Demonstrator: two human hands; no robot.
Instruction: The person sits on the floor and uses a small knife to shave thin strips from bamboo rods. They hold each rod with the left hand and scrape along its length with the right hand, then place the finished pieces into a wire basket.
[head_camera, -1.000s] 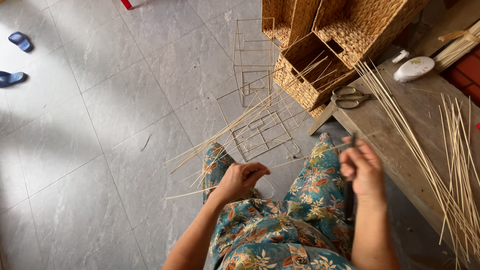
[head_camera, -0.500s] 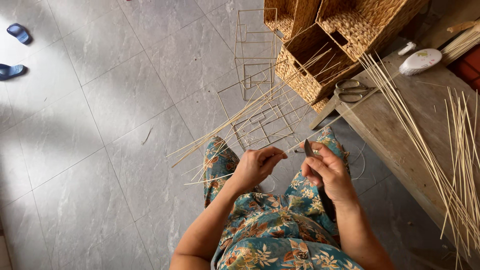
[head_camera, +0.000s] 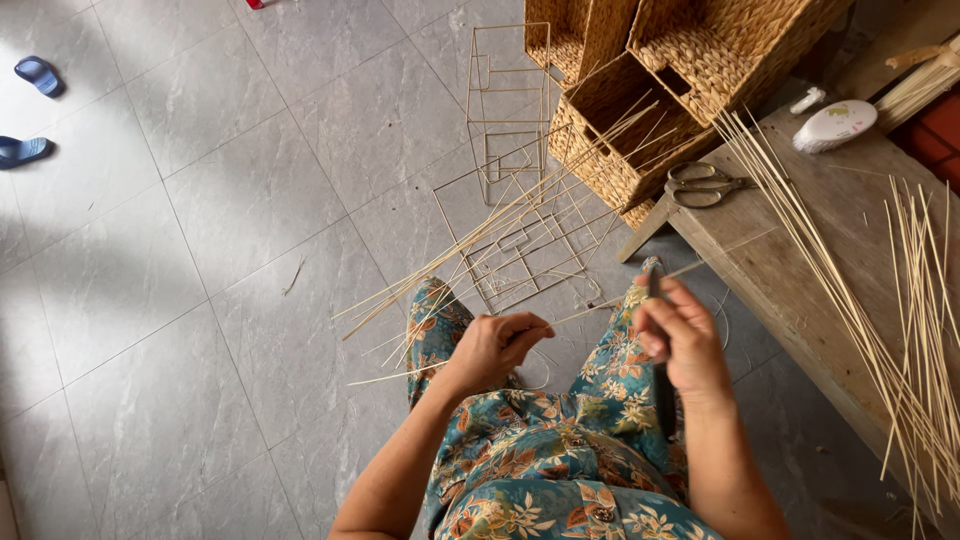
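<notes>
Head view, looking down: nearest are floral-trousered knees, above which the left hand (head_camera: 500, 345) is curled shut, pinching a thin pale reed strip (head_camera: 590, 312), while the right hand (head_camera: 685, 335) is closed round a dark knife (head_camera: 662, 385). Just beyond, loose reeds (head_camera: 470, 255) and a wire frame (head_camera: 515, 245) lie on the grey tiled floor. Farther right, scissors (head_camera: 705, 185) rest on a wooden bench (head_camera: 790, 270), with woven baskets (head_camera: 690, 70) at the far side.

Garment: teal floral-print fabric trousers (head_camera: 560, 470) with orange and cream blossoms (matching top at the waist). Forearms bare, no sleeves; left hand (head_camera: 497, 345) and right hand (head_camera: 685, 340) ungloved.
</notes>
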